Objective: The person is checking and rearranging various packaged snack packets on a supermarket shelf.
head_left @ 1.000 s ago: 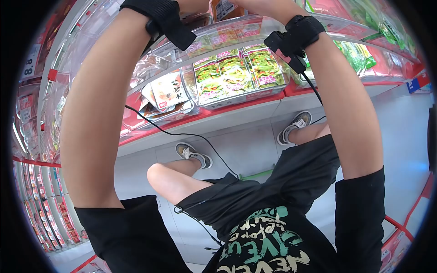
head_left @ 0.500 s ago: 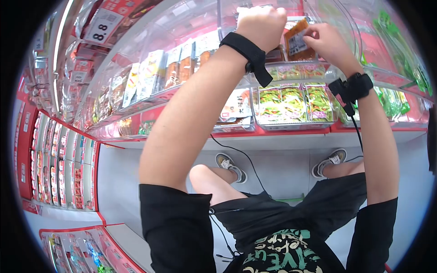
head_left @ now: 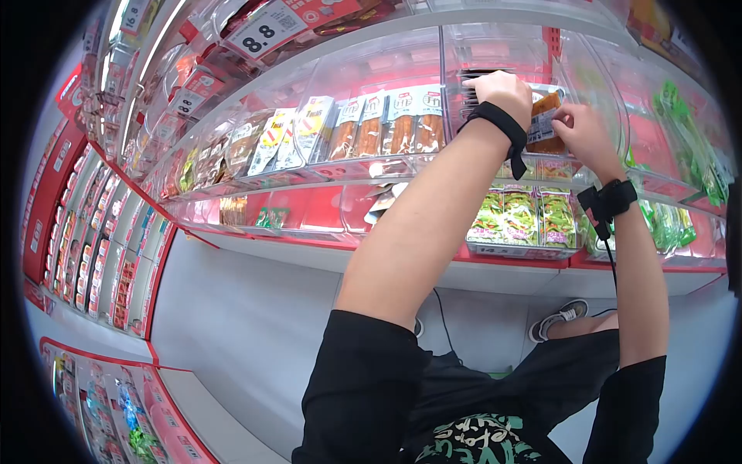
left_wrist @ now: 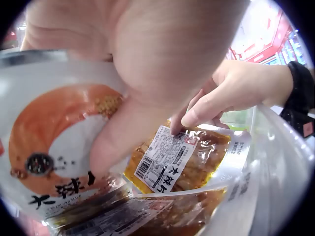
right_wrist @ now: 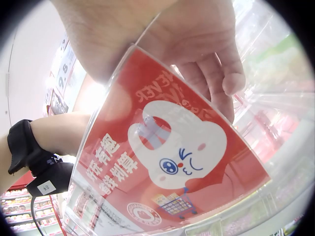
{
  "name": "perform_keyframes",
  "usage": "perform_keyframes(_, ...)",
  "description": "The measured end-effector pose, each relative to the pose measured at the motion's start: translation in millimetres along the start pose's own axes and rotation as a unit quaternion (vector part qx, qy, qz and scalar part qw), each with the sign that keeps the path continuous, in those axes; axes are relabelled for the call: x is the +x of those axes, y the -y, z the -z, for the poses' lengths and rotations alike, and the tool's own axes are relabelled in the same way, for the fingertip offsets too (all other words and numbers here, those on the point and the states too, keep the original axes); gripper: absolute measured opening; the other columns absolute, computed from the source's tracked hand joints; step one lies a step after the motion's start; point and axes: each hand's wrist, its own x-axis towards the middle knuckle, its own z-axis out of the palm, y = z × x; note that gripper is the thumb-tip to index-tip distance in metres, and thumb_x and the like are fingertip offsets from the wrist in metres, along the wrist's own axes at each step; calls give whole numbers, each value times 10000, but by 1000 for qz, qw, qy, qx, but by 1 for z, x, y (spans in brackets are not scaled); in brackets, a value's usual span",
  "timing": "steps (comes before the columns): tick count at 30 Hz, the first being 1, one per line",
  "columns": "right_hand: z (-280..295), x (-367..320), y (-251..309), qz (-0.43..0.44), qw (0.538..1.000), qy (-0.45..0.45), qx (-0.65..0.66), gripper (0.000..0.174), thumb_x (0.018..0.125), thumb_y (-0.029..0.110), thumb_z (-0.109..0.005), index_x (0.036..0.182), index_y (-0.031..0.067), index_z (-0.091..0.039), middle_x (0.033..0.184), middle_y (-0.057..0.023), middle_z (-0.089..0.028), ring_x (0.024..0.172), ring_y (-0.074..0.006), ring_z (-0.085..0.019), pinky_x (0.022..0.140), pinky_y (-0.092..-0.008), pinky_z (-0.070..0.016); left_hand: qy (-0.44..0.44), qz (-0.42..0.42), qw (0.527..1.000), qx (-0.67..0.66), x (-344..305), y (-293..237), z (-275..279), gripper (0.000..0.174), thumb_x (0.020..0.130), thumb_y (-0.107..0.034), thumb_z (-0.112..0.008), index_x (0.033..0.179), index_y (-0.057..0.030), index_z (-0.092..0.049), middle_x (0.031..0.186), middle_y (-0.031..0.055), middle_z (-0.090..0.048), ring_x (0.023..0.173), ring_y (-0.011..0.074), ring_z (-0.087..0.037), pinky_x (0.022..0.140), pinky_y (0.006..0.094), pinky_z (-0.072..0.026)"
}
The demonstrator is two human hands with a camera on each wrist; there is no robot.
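Note:
In the head view my left hand (head_left: 504,99) reaches into a clear shelf bin at the back. The left wrist view shows its thumb across the front of a white snack packet (left_wrist: 47,115) with an orange ring; its fingers are hidden behind. Just to the right, my right hand (head_left: 589,139) pinches the upper edge of a brown-filled snack packet (head_left: 546,125), label side showing. That packet leans in the bin beside the white one, above another brown packet (left_wrist: 172,219). A red card (right_wrist: 206,172) with a white cartoon covers part of my right hand in the right wrist view.
Upright snack packs (head_left: 402,127) fill the bin to the left. Green vegetable-pattern packs (head_left: 522,216) sit on the shelf below, and green bags (head_left: 688,139) lie at the right. A clear bin wall (left_wrist: 285,162) stands close by my right wrist. Cables hang from the wrist cameras.
The head view has swung left, showing more shelf. My hands, at the top edge earlier, now appear lower and farther right in view. The right hand stays at the brown packet since half a second ago.

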Motion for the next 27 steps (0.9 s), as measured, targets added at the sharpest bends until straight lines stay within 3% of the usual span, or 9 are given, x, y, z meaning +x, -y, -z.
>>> perform_keyframes(3,-2,1,-2,-8,1000,-1,-6,242,756,197,-583,871,-1,-662,814,-183,-657,757,-322,-639,716,-386,-500,26,23,999,-2,8,4,7,366,761,-187,-626,1115,-97,-625,1024,157,-665,948,307,-651,815,555,-501)
perform_keyframes(4,-2,1,-3,-8,1000,-2,-7,242,756,196,-584,871,-2,-662,811,-184,-655,755,-321,-639,715,-384,-499,42,41,997,-42,14,7,7,384,755,-188,-643,1128,-99,-625,1071,162,-637,1014,338,-611,841,585,-477)
perform_keyframes(7,-4,2,-7,-4,1000,-8,5,243,753,194,-582,869,-3,-661,793,-185,-650,741,-317,-637,706,-380,-498,-61,97,991,-63,13,8,-3,382,761,-196,-649,1132,-105,-627,1128,162,-586,1076,381,-549,868,615,-447)
perform_keyframes(11,-6,1,-8,10,1000,-19,11,244,748,190,-577,866,-7,-660,774,-182,-645,722,-312,-635,690,-378,-495,-17,102,994,-39,12,4,-2,413,760,-215,-664,1158,-118,-615,1171,157,-551,1117,407,-498,896,633,-418)
perform_keyframes(15,-4,1,-7,4,1000,-8,9,248,740,185,-575,866,-11,-659,767,-181,-642,712,-307,-633,682,-379,-493,31,38,997,-62,9,3,9,262,799,-191,-599,1025,-94,-686,1044,151,-658,993,342,-626,815,574,-501)
perform_keyframes(18,-3,4,-9,-12,1000,9,19,254,736,184,-573,868,-16,-658,762,-179,-641,708,-302,-633,678,-377,-491,-5,17,999,-33,3,3,9,215,802,-166,-572,949,-91,-709,950,133,-688,890,298,-673,755,483,-546)
perform_keyframes(22,-1,5,-5,-48,998,21,34,258,735,185,-570,862,-21,-658,751,-176,-639,701,-298,-631,671,-372,-488,-73,-29,996,-51,2,3,7,167,760,-141,-603,873,-92,-716,897,122,-693,829,284,-683,699,383,-553)
perform_keyframes(26,-4,5,-10,-25,999,3,33,258,737,190,-569,854,-20,-662,736,-176,-637,695,-297,-632,672,-370,-487,-224,-65,972,-32,1,7,-16,86,713,-153,-629,713,-113,-705,723,99,-677,724,274,-681,637,360,-538)
perform_keyframes(27,-4,6,-12,-25,999,5,27,258,738,192,-569,853,-19,-663,736,-176,-637,699,-298,-632,674,-370,-487,-224,-80,971,-24,-6,9,-12,84,712,-152,-632,711,-113,-705,724,101,-676,724,267,-682,635,358,-536)
